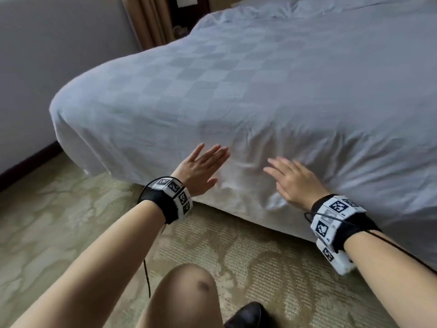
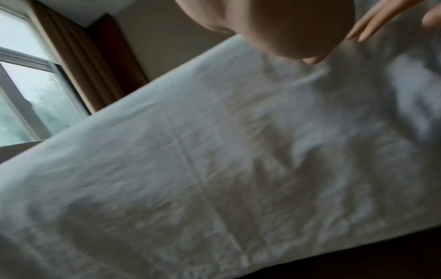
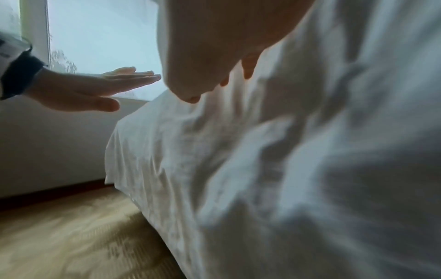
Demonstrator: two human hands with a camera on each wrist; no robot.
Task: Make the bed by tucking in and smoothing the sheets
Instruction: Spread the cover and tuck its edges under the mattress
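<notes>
A white checked sheet (image 1: 260, 95) covers the bed and hangs down its near side (image 2: 214, 169), creased where it drapes (image 3: 286, 169). My left hand (image 1: 201, 166) is flat with straight fingers, held in front of the hanging side; it also shows at the left of the right wrist view (image 3: 95, 88), apart from the cloth. My right hand (image 1: 293, 178) is spread flat, palm toward the wrinkled side of the sheet; contact is unclear. Neither hand holds anything.
Patterned beige carpet (image 1: 71, 221) lies under the bed's lower edge. A pale wall with a dark skirting board (image 1: 28, 159) stands left, with brown curtains (image 1: 146, 22) and a window (image 2: 28, 94) behind the bed. My knee (image 1: 189, 292) and dark shoe (image 1: 248, 316) are below.
</notes>
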